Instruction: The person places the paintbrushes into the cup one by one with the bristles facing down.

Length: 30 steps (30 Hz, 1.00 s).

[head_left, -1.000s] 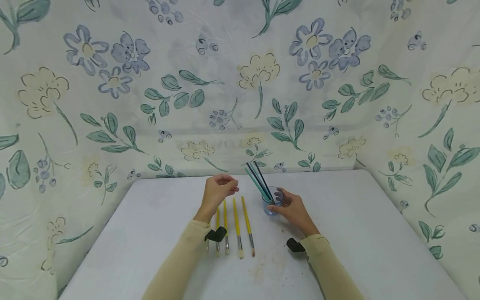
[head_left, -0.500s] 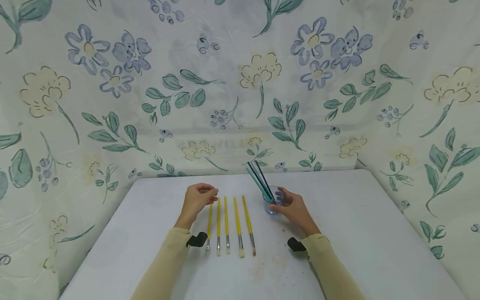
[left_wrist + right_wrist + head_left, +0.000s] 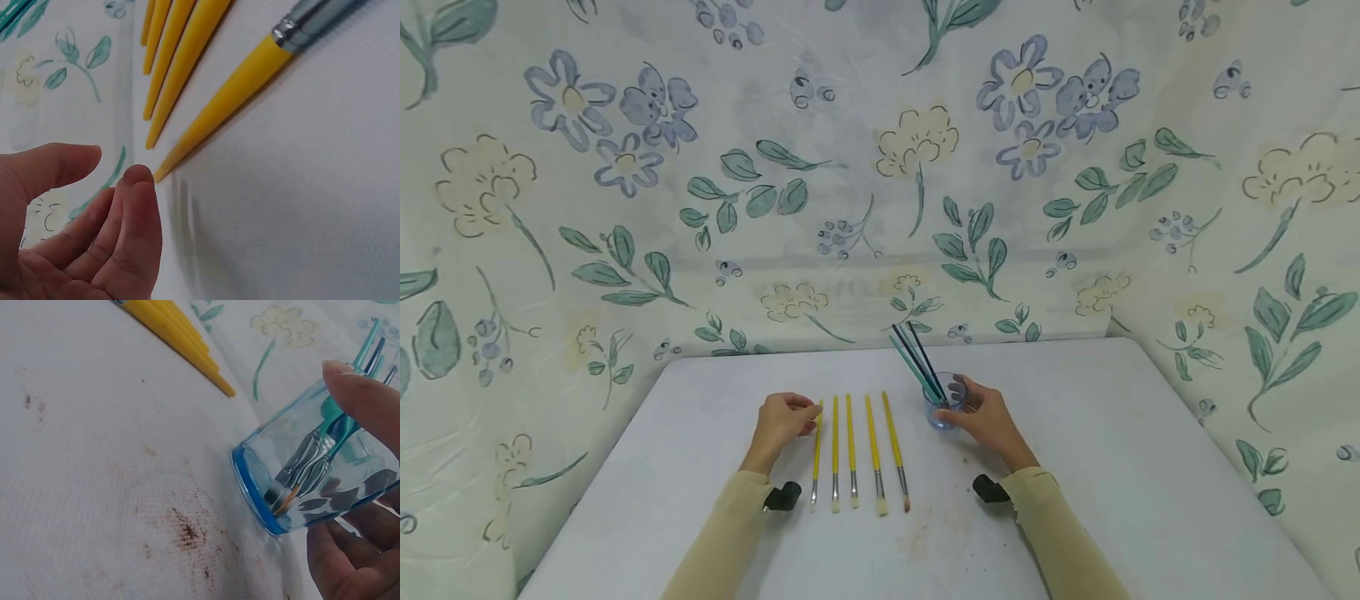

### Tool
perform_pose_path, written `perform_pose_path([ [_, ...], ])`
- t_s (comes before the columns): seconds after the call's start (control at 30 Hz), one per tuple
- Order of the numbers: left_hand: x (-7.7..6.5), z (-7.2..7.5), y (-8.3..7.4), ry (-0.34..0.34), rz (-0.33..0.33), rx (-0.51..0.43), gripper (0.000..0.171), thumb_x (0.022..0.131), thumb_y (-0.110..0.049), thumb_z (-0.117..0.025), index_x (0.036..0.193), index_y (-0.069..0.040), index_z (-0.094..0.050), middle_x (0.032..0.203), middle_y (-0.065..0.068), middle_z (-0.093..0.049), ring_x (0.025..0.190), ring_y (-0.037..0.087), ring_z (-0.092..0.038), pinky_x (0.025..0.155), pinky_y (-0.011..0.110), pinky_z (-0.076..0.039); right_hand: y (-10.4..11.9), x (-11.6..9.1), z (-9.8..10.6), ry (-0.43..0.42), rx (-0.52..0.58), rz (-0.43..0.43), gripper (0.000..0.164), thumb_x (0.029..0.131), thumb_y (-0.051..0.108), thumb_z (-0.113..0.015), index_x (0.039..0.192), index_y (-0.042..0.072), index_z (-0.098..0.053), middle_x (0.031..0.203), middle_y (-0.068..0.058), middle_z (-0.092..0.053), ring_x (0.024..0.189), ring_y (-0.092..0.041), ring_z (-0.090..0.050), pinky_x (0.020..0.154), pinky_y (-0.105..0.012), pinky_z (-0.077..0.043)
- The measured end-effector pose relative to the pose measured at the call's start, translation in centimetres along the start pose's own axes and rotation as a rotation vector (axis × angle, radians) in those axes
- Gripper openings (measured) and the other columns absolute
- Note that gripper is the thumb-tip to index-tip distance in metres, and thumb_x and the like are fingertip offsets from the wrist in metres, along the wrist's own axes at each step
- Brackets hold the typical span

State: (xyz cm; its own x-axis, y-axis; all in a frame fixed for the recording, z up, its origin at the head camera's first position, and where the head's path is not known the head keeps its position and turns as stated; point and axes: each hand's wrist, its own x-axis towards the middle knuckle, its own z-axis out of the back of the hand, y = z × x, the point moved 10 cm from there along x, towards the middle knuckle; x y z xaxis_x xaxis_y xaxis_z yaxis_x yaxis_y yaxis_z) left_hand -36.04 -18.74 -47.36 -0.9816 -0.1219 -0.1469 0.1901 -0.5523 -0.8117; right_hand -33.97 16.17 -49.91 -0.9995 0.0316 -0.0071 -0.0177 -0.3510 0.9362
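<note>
My right hand grips a clear cup with a blue base, thumb on the near side and fingers round the far side. Inside it, several paintbrushes with teal and dark blue handles lean, bristles down. My left hand is at the handle end of the leftmost yellow paintbrush. In the left wrist view its thumb and fingers stand apart, with nothing between them, fingertips beside that handle's tip. More yellow paintbrushes lie in a row to the right, bristles toward me.
A white table carries everything. Brownish stains mark its cover in front of the cup. Behind the table's far edge hangs a flower-patterned sheet, which also runs along both sides.
My left hand has moved left and toward me, from above the row of yellow paintbrushes to the end of the leftmost one. The right hand and cup have stayed in place.
</note>
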Motion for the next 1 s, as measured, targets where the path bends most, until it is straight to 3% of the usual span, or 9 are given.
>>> perform_pose_path([
  [0.33,0.3,-0.8,1.5,0.052,0.010,0.147,0.031,0.093,-0.019,-0.072,0.112,0.006,-0.067,0.088,0.013,-0.071,0.071,0.016,-0.065,0.061,0.022,-0.053,0.0,0.0,-0.1,0.002,-0.026,0.000,0.085,0.084,0.030,-0.087,0.156,0.011,-0.045,0.151,-0.014,-0.059,0.145,-0.035,-0.052,0.120,-0.049,-0.043],
  [0.7,-0.1,-1.2,0.6,0.080,-0.032,0.280,0.026,0.091,-0.020,-0.074,0.101,0.004,-0.069,0.080,0.010,-0.069,0.068,0.016,-0.061,0.060,0.022,-0.048,0.3,0.0,-0.1,0.021,-0.023,0.012,0.084,0.085,0.028,-0.085,0.157,0.012,-0.043,0.153,-0.016,-0.055,0.146,-0.038,-0.050,0.120,-0.050,-0.042],
  [1.0,0.0,-1.5,1.0,0.075,-0.035,0.335,0.019,0.089,-0.016,-0.076,0.094,0.000,-0.067,0.077,0.007,-0.067,0.068,0.016,-0.060,0.058,0.022,-0.046,0.4,0.0,-0.1,0.034,-0.043,0.024,0.087,0.085,0.032,-0.085,0.158,0.010,-0.041,0.157,-0.016,-0.051,0.148,-0.039,-0.046,0.120,-0.049,-0.042],
])
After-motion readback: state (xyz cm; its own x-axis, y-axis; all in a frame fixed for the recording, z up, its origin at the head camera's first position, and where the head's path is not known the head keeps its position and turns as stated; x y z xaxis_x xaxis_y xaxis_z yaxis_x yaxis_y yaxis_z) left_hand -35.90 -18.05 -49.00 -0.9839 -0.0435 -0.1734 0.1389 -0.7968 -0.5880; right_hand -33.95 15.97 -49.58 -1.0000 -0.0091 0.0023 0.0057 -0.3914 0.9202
